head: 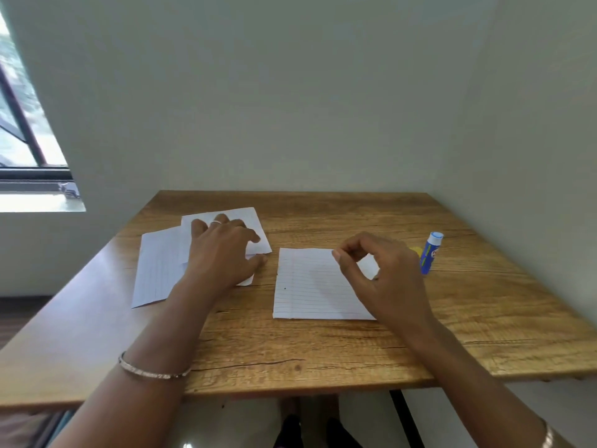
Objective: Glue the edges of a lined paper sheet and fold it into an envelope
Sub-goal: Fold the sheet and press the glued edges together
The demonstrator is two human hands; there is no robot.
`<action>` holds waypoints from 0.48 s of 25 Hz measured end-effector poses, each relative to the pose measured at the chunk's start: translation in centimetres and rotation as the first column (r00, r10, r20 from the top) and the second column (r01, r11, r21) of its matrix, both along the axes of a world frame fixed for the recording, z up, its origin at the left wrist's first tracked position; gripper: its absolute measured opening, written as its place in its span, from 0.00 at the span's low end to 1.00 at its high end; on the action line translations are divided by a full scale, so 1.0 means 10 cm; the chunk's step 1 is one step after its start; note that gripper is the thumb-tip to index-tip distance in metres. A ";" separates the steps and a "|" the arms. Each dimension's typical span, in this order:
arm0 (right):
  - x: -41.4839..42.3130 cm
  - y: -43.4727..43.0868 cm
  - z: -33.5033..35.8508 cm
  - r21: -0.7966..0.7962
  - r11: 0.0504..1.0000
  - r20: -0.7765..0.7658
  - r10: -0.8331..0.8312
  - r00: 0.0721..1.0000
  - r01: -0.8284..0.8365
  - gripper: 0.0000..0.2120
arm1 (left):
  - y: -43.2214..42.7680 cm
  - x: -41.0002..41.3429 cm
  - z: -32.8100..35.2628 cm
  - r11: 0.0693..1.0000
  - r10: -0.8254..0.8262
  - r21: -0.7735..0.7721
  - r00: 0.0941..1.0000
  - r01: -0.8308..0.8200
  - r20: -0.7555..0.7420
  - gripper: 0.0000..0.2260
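our left hand (223, 250) lies spread on the loose white papers (155, 270), our right hand (381, 273) curls over the flat white lined paper sheet (307, 286) before us, pinching or not we cannot tell, so we think gluing and folding are all left.

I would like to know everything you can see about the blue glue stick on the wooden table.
The blue plastic glue stick is a small cylinder with a white top end and a printed label, too small to read. It stands on its base on the wooden table, leaning slightly, close beside the right hand. No hand grips it. A small yellow object lies beside it, partly hidden.
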State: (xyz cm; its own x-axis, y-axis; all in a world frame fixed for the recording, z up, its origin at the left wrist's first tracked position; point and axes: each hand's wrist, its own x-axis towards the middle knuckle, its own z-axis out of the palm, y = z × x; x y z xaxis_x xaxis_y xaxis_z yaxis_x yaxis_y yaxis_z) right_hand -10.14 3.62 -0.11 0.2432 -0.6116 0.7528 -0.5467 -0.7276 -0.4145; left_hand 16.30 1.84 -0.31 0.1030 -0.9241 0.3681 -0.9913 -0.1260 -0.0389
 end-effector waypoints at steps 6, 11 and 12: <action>-0.03 -0.01 -0.13 0.062 0.998 -0.019 0.031 0.999 -0.030 0.04 | -0.13 -0.04 -0.07 1.000 -0.006 0.024 0.999 0.005 0.043 0.17; -0.05 0.00 -0.16 0.095 0.995 -0.016 0.015 1.000 -0.014 0.03 | -0.14 -0.11 -0.09 0.999 -0.047 -0.001 0.998 0.047 0.050 0.21; -0.06 0.00 -0.17 0.101 0.995 -0.020 0.013 1.000 -0.011 0.03 | -0.13 -0.12 -0.09 0.999 -0.053 0.014 0.998 0.053 0.031 0.22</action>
State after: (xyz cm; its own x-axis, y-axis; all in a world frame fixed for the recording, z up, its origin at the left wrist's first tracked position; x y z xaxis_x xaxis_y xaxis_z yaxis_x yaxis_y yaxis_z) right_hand -10.71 3.57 -1.77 0.2656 -0.6810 0.6825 -0.5472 -0.6893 -0.4748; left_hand 15.14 0.49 -1.21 0.0423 -0.9326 0.3585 -0.9948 -0.0726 -0.0715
